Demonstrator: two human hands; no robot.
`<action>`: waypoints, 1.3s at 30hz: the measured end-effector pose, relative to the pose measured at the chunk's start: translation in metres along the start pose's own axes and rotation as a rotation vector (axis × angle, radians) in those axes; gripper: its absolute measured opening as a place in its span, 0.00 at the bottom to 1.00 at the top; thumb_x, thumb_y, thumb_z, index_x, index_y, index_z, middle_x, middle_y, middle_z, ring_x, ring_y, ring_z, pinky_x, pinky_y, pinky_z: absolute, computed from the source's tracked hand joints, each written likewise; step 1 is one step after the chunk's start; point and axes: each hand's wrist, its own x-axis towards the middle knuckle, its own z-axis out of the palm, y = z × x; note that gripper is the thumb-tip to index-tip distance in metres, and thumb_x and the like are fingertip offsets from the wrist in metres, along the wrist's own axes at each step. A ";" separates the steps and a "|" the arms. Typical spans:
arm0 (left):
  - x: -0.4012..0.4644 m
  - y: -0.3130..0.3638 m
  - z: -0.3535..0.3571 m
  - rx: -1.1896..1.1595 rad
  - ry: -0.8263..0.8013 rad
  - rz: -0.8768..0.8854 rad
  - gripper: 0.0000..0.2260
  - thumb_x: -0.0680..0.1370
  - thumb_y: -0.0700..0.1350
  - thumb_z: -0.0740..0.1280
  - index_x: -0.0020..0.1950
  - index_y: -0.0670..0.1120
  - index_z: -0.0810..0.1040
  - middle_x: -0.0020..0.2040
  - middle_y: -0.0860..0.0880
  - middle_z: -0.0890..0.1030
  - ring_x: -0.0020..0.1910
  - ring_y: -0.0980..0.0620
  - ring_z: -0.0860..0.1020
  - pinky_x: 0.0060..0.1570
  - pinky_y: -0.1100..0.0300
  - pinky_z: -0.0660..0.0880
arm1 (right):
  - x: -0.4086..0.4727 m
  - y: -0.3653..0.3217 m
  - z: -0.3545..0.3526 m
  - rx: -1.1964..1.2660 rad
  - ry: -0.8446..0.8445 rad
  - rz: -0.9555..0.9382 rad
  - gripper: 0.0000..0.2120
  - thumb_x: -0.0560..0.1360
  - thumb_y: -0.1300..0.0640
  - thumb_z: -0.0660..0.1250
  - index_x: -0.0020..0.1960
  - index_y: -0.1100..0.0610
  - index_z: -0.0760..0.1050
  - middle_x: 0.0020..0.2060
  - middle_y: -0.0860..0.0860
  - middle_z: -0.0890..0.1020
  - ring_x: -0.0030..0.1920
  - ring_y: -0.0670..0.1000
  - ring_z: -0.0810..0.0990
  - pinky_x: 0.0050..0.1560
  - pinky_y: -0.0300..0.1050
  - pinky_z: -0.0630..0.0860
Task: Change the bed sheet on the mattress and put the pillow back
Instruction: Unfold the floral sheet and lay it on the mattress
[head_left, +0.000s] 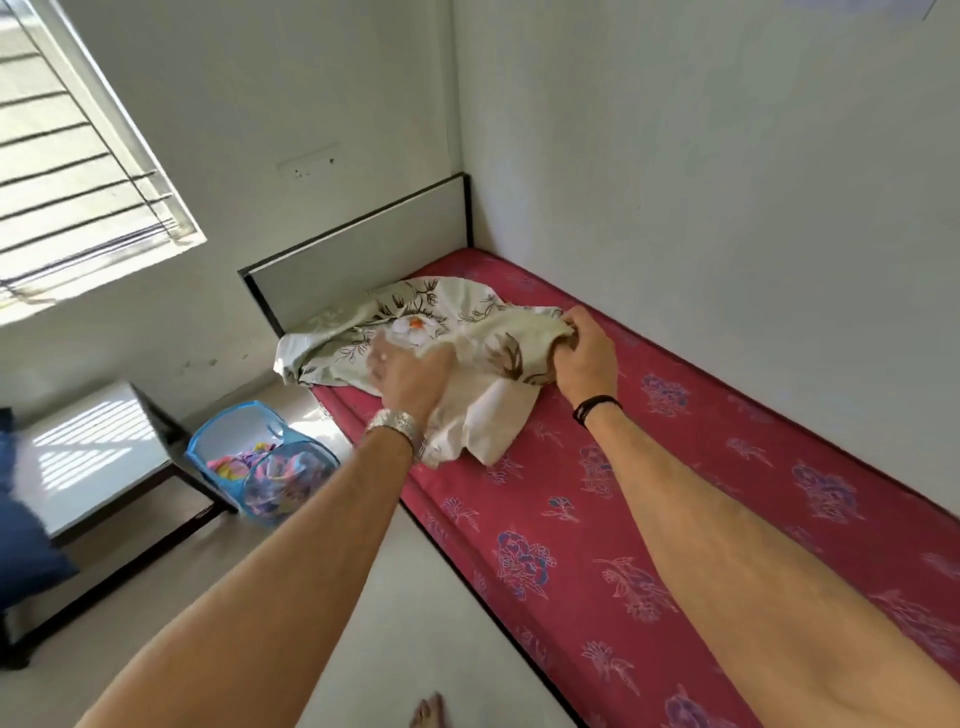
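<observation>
Bare red mattress (675, 493), cream floral sheet (415, 332) bunched under right hand (584, 351) fingers, blurred left hand (410, 374) seemingly gripping it

Silver, perhaps metal, watch (396, 422); black wristband (595, 408).

Both arms reach out long and nearly straight ahead, forearms bare. The left hand (410, 374) is blurred, back of the hand up, its fingers bunched into cloth just beyond the knuckles, a silver watch (395, 423) on the wrist right behind the grip. The right hand (584, 351) sits apart to the right of it, knuckles arched high, fingers curled down and clamping cloth under the fingertips, thumb tucked on the near side. A black band (595, 408) circles that wrist just behind the grip. A bare foot (428, 712) shows low between the arms.
</observation>
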 end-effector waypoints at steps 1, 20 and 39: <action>-0.018 0.000 0.020 0.150 -0.067 0.216 0.48 0.73 0.55 0.75 0.82 0.49 0.47 0.79 0.45 0.58 0.77 0.43 0.59 0.75 0.45 0.62 | -0.001 -0.001 -0.010 0.013 -0.070 -0.079 0.09 0.75 0.65 0.63 0.50 0.54 0.75 0.38 0.46 0.80 0.37 0.46 0.77 0.38 0.34 0.69; -0.183 0.067 0.070 -0.197 0.213 0.381 0.10 0.80 0.34 0.58 0.51 0.43 0.77 0.45 0.52 0.79 0.41 0.60 0.76 0.43 0.64 0.71 | -0.045 0.124 -0.110 -0.258 -0.513 0.107 0.11 0.77 0.59 0.62 0.36 0.52 0.74 0.36 0.51 0.82 0.42 0.58 0.83 0.37 0.47 0.72; -0.329 -0.020 0.083 0.259 0.165 0.711 0.07 0.70 0.37 0.62 0.45 0.47 0.72 0.42 0.50 0.73 0.41 0.49 0.71 0.39 0.58 0.69 | -0.186 0.131 -0.222 -0.295 -0.738 -0.153 0.19 0.78 0.41 0.69 0.32 0.47 0.70 0.28 0.43 0.74 0.27 0.41 0.71 0.33 0.44 0.66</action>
